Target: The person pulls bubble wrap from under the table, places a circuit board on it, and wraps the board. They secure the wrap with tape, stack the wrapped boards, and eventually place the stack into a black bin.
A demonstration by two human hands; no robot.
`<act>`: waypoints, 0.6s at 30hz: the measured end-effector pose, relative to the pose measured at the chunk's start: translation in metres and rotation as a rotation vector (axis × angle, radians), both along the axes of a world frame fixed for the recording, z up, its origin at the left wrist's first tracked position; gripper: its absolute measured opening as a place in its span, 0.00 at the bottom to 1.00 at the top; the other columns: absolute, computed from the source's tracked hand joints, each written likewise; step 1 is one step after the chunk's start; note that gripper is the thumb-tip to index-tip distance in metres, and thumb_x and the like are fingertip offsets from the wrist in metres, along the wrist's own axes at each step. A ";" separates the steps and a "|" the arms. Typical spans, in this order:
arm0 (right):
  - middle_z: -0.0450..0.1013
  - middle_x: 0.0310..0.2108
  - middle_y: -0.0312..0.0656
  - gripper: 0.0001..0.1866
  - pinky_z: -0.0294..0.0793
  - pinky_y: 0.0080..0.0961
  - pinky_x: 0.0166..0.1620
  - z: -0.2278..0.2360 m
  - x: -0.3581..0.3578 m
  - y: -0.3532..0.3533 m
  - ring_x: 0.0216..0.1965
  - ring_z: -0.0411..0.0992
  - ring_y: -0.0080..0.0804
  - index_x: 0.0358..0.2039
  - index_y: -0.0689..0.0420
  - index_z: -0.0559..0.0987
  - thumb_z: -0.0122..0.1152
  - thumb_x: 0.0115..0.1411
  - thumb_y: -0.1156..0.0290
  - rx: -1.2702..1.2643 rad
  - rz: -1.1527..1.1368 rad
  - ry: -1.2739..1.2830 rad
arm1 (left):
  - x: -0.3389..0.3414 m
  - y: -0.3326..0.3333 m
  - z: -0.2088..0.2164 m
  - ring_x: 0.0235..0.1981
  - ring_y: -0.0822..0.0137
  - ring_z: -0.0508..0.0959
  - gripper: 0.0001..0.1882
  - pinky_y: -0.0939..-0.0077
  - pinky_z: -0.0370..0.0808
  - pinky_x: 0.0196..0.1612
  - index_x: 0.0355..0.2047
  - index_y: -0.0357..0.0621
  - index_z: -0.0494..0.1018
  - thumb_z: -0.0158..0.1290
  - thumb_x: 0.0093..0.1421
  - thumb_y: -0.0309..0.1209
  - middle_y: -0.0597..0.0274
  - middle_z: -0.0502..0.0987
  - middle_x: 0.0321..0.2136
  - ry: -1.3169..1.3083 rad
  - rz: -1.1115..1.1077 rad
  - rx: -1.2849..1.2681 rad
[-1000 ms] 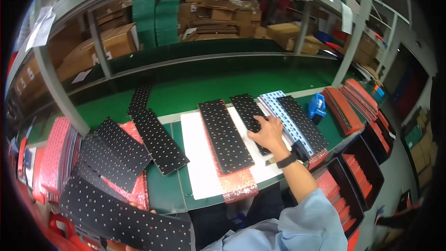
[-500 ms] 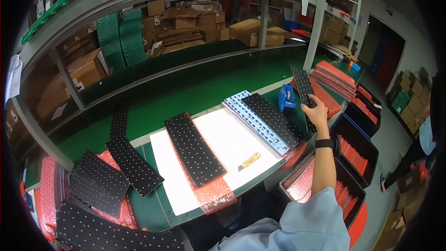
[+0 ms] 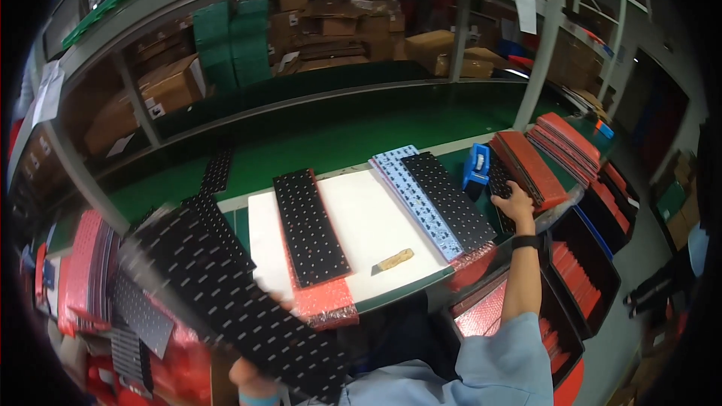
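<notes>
Across the lower left lies a long black board with rows of light dots (image 3: 248, 308), blurred by motion. My left hand (image 3: 253, 377) grips it from beneath, mostly hidden, with fingertips at its far edge. My right hand (image 3: 516, 209) is closed on a narrower black dotted board (image 3: 498, 173) beside a blue tape dispenser (image 3: 476, 168). On the white work surface (image 3: 368, 218) lie another black dotted board (image 3: 311, 227) over red bubble wrap (image 3: 323, 304), a utility knife (image 3: 392, 262), and a light-blue patterned board (image 3: 417, 199) next to a black dotted board (image 3: 450, 201).
Red-wrapped packs (image 3: 560, 146) are stacked at the right. Black crates (image 3: 583, 271) holding red packs stand below. More dotted boards (image 3: 143, 316) and pink-wrapped stacks (image 3: 90, 263) are at the left. A green conveyor (image 3: 323, 146) and metal frame post (image 3: 543, 45) lie beyond.
My left hand has raised its board and swung it toward the middle. My right hand has lowered its board beside the tape dispenser. The view has shifted slightly.
</notes>
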State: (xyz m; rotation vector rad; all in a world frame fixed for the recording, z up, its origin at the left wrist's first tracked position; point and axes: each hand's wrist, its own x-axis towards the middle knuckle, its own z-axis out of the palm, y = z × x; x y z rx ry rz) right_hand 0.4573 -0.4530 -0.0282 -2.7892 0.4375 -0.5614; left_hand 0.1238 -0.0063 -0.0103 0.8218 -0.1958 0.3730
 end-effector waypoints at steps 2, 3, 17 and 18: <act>0.74 0.50 0.55 0.38 0.72 0.39 0.53 0.001 -0.017 0.020 0.48 0.74 0.51 0.57 0.61 0.71 0.71 0.47 0.58 -0.036 0.158 -0.275 | 0.026 -0.019 0.013 0.57 0.52 0.72 0.54 0.57 0.71 0.60 0.65 0.31 0.52 0.63 0.48 0.53 0.43 0.67 0.58 0.221 -0.146 0.049; 0.74 0.50 0.53 0.36 0.72 0.38 0.52 0.002 -0.020 0.041 0.48 0.74 0.50 0.56 0.61 0.72 0.71 0.48 0.60 0.128 0.403 -0.463 | 0.032 -0.023 0.007 0.55 0.55 0.74 0.53 0.59 0.72 0.59 0.64 0.28 0.53 0.62 0.49 0.51 0.45 0.70 0.56 0.320 -0.188 0.003; 0.79 0.37 0.52 0.18 0.76 0.38 0.46 0.127 -0.128 0.498 0.42 0.78 0.46 0.43 0.58 0.81 0.65 0.55 0.62 0.078 1.931 0.239 | -0.070 0.031 0.005 0.63 0.53 0.66 0.56 0.53 0.66 0.64 0.67 0.37 0.50 0.69 0.46 0.47 0.48 0.61 0.63 -0.028 0.306 -0.131; 0.78 0.40 0.52 0.19 0.76 0.39 0.47 0.110 -0.131 0.535 0.44 0.77 0.46 0.44 0.57 0.80 0.65 0.55 0.61 0.020 1.944 0.280 | -0.087 0.042 -0.003 0.63 0.52 0.66 0.57 0.52 0.66 0.63 0.67 0.38 0.50 0.70 0.45 0.47 0.48 0.62 0.62 -0.015 0.386 -0.099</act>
